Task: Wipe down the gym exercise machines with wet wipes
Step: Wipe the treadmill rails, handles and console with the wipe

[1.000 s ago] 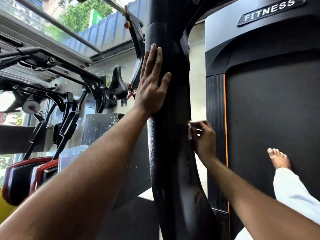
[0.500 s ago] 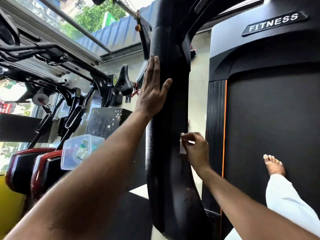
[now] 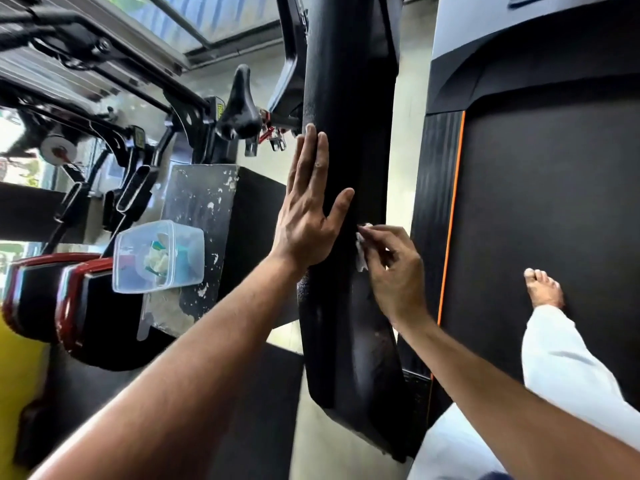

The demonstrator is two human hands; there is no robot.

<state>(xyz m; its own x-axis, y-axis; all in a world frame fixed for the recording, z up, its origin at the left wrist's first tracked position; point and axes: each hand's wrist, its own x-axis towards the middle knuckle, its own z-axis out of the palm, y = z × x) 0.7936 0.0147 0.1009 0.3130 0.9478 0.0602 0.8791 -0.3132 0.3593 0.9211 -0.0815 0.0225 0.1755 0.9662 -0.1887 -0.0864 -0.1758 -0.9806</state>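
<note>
no legible text, small yellow stickers (image 3: 219,107) on bike frames unreadable

Daylit window (image 3: 214,26), pale wall (image 3: 414,74)

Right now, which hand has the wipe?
The right hand pinches the white wipe against the black post; the left hand lies flat on the post, holding nothing.

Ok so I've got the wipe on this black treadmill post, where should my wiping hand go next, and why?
Probably slide the right hand and its wet wipe down the black post: smudges show lower on it, and the left hand lies flat on the post just above.
</note>
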